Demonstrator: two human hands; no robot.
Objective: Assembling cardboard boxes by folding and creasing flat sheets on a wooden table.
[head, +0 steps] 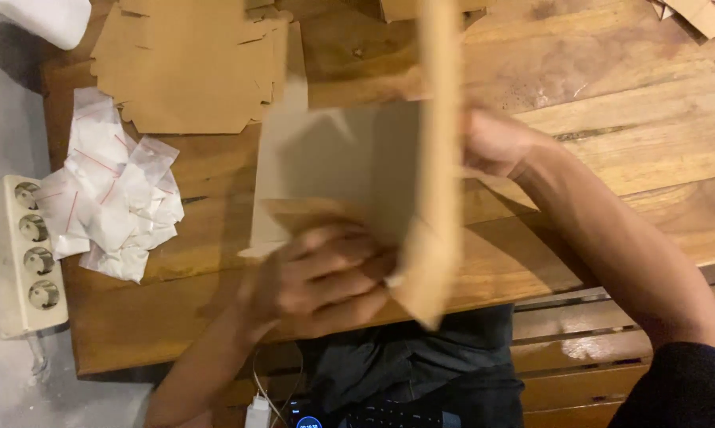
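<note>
Both my hands on a half-folded cardboard box (357, 174), held above the wooden table (611, 103).

My left hand (326, 277) grips the box's near lower corner, fingers curled shut around a brown flap, with the pale inner face of the box just above my knuckles. My right hand (496, 143) is on the far side of the tall brown panel that stands edge-on between my hands; it touches that panel, but the panel hides its fingers, so I cannot tell how far they close. The image is motion-blurred. Left of the box: a heap of small clear zip bags (112, 206) and, beyond it, a stack of flat cardboard blanks (187, 67). A white power strip (21, 254) lies past the table's left edge.
</note>
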